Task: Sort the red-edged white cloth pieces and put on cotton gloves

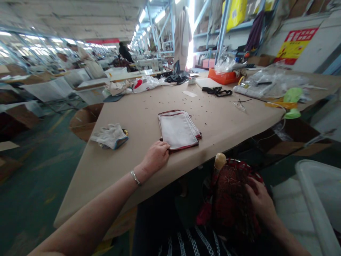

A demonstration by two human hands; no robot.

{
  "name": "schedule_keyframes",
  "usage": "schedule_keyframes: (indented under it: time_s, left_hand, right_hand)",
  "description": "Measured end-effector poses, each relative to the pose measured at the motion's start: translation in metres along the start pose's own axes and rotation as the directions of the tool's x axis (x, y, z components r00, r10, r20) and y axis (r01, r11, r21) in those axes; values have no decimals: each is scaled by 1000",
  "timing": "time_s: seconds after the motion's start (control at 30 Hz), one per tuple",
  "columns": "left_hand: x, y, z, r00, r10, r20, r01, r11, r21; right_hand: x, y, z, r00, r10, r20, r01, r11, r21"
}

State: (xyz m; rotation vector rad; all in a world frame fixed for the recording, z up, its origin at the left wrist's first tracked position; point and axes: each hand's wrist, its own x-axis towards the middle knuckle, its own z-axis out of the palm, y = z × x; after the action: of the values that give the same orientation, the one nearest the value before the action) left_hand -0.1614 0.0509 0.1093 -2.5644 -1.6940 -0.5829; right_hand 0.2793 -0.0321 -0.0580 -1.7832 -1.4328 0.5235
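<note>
White knit gloves near left edge of table. Orange bin far side, clear plastic on top, black straps just in front. Open carton left of table. Red-yellow poster, right wall.

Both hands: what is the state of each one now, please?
Left hand: curled, touching the near-left corner of the pale fabric stack; grip cannot be told.
Right hand: partly bent, on the dark red fabric; grip cannot be told.
</note>
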Motion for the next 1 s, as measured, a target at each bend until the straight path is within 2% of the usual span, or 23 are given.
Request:
schedule_keyframes:
  time_s: [0.07, 0.1, 0.13, 0.17, 0.23, 0.3, 0.33, 0.4, 0.47, 0.53, 0.6, 0.67, 0.73, 0.8, 0.87, 0.9, 0.93, 0.97, 1.0]
  left_hand:
    - [3, 1, -1, 999, -34, 16, 34, 999, 6]
    - [6, 2, -3, 998, -60, 16, 60, 998, 12]
    - [9, 4, -4, 996, -91, 6, 91, 996, 18]
    - [13, 6, -6, 992, -125, -18, 125, 992, 20]
    - [21, 11, -12, 976, -193, -101, 194, 981, 1]
    - [28, 19, -20, 954, -236, -187, 233, 972, -35]
    - [29, 24, -24, 945, -244, -220, 239, 970, -47]
    - [29, 34, -34, 940, -231, -251, 227, 973, -47]
    - [23, 45, -42, 950, -191, -247, 191, 981, -25]
    - [12, 53, -49, 963, -140, -232, 145, 989, 2]
    - [-1, 57, -53, 966, -103, -238, 112, 993, 26]
    - [-15, 56, -55, 961, -84, -263, 99, 994, 43]
    - [-29, 52, -51, 955, -99, -279, 113, 993, 32]
    - [-41, 49, -42, 952, -166, -259, 164, 986, -31]
    - [-46, 51, -31, 940, -285, -186, 250, 949, -190]
    - [-46, 54, -25, 922, -363, -135, 307, 896, -320]
    - [-45, 60, -21, 889, -451, -79, 362, 798, -482]
    - [-42, 67, -19, 843, -538, -17, 398, 643, -654]
    - [-38, 75, -18, 787, -615, 48, 395, 443, -805]
  right_hand:
    - [1, -42, -10, 991, -131, 8, 131, 991, 41]
    - [0, -68, -15, 969, -247, -7, 247, 967, 57]
    - [-1, -97, -18, 920, -392, -26, 392, 917, 70]
    - [-3, -127, -20, 841, -541, -12, 539, 835, 110]
    - [-2, -185, -18, 674, -739, 9, 721, 660, 210]
    - [5, -233, -7, 583, -811, 45, 778, 574, 257]
    - [11, -252, 1, 564, -824, 55, 793, 559, 241]
    - [25, -280, 23, 564, -818, 109, 803, 575, 159]
    - [38, -297, 46, 588, -776, 228, 789, 612, 46]
    - [49, -306, 65, 604, -693, 394, 776, 625, -90]
    - [56, -309, 75, 614, -601, 511, 767, 608, -206]
    - [60, -308, 73, 644, -535, 547, 743, 608, -280]
    - [62, -305, 62, 699, -484, 527, 693, 641, -330]
    - [60, -302, 46, 745, -457, 485, 644, 681, -347]
    - [53, -298, 31, 756, -487, 437, 631, 719, -291]
    - [48, -295, 25, 749, -514, 418, 639, 728, -248]
    - [42, -290, 21, 738, -539, 406, 650, 730, -212]
    - [35, -284, 18, 725, -556, 407, 663, 724, -192]
    - [29, -276, 18, 711, -557, 428, 674, 714, -190]
